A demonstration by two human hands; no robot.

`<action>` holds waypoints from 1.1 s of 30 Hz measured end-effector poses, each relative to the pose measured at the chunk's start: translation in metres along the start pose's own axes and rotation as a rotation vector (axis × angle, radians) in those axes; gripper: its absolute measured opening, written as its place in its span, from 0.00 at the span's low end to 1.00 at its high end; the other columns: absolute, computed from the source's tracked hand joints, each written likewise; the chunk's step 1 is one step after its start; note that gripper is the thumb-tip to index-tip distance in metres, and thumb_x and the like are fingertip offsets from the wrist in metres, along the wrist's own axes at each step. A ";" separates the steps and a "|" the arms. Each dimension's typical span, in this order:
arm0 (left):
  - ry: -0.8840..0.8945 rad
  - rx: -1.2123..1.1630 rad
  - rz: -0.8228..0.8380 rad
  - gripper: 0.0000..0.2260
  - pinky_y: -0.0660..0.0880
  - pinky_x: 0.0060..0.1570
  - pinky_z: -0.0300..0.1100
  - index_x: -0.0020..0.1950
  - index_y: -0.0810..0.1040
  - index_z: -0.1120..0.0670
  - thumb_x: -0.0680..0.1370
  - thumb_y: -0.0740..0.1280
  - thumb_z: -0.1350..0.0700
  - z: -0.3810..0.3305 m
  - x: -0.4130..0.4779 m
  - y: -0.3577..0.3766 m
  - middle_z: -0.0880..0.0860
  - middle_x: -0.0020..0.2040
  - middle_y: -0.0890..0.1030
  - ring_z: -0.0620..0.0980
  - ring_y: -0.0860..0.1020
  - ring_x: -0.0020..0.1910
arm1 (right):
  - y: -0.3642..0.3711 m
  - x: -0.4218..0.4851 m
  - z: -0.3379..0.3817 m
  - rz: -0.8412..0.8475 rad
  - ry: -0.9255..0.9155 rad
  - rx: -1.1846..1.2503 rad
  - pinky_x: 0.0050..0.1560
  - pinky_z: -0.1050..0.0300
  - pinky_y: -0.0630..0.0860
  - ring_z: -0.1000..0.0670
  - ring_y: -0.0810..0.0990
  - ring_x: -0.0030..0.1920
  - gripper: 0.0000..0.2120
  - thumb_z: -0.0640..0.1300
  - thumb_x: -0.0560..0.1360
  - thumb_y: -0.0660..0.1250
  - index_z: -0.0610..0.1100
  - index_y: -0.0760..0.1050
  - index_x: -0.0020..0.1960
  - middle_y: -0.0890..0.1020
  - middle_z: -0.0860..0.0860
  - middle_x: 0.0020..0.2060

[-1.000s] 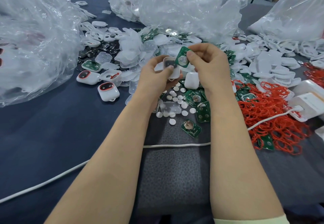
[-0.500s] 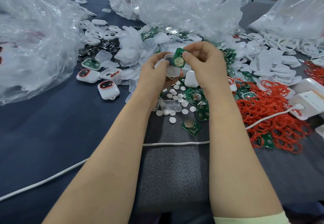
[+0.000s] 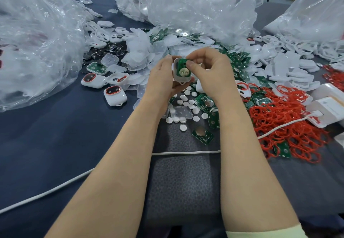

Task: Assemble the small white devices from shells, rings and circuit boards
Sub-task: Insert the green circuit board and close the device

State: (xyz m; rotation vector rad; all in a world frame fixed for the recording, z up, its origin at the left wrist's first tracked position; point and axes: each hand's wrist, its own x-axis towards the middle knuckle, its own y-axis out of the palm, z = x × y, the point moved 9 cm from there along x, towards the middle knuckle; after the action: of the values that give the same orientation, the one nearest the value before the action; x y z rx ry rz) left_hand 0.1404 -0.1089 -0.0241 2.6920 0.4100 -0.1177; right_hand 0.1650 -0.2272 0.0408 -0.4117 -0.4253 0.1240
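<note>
Change vs 1 s ago: the board then hung tilted above the shell's top edge; now it lies inside. The left hand (image 3: 163, 81) grips the white shell (image 3: 179, 79), thumb curled on its left edge, fingers wrapped under, open side toward the camera. The green circuit board (image 3: 183, 68) sits in that opening w/ its round metal contact showing. The right hand (image 3: 212, 75) pinches the board's upper right corner btwn thumb and forefinger. Both pcs are held up above the tabletop (image 3: 46, 135), over the parts heap. My read: the board-into-shell step is nearly done, but I can't tell if it's fully seated. Prob. a press home next, then ring and cover.

Around, left to right:
- a big clear plastic bag (image 3: 37, 42) at far left
- just beside it, assembled-looking devices (image 3: 115, 95) w/ red rings fitted
- a heap of clear covers (image 3: 141, 51) behind the hands
- white discs (image 3: 186, 103) and loose boards (image 3: 205, 104) below the wrists
- a white cable (image 3: 186, 152) crossing under both forearms
- tangled red rings (image 3: 288, 126) at right, w/ a white box (image 3: 327, 107) beyond

Nothing blocks the hands. The rings are knotted together, so pulling one free may drag others, and the cable could snag a forearm.
</note>
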 end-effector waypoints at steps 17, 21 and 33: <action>-0.020 0.004 -0.026 0.14 0.80 0.37 0.42 0.49 0.77 0.53 0.83 0.55 0.51 0.002 0.002 -0.002 0.60 0.47 0.82 0.53 0.83 0.38 | 0.005 0.000 -0.003 0.035 0.028 -0.032 0.39 0.60 0.70 0.55 0.71 0.35 0.11 0.39 0.73 0.70 0.56 0.75 0.40 0.78 0.55 0.38; -0.016 0.002 -0.033 0.14 0.82 0.42 0.45 0.47 0.77 0.52 0.83 0.54 0.50 0.002 0.002 -0.002 0.60 0.49 0.82 0.53 0.83 0.40 | 0.005 -0.001 -0.002 0.012 0.017 -0.087 0.39 0.63 0.66 0.61 0.67 0.32 0.07 0.41 0.73 0.70 0.53 0.77 0.43 0.78 0.51 0.42; 0.057 0.012 0.042 0.06 0.81 0.42 0.42 0.52 0.75 0.53 0.80 0.61 0.63 -0.003 -0.003 0.002 0.57 0.49 0.81 0.52 0.83 0.44 | 0.004 -0.002 -0.002 -0.039 0.005 -0.129 0.44 0.55 0.73 0.52 0.70 0.38 0.06 0.43 0.74 0.69 0.50 0.75 0.50 0.74 0.49 0.40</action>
State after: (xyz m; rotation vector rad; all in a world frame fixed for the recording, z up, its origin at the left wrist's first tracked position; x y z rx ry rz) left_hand 0.1386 -0.1101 -0.0198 2.7194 0.3704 -0.0316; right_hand 0.1641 -0.2246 0.0363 -0.5305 -0.4379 0.0579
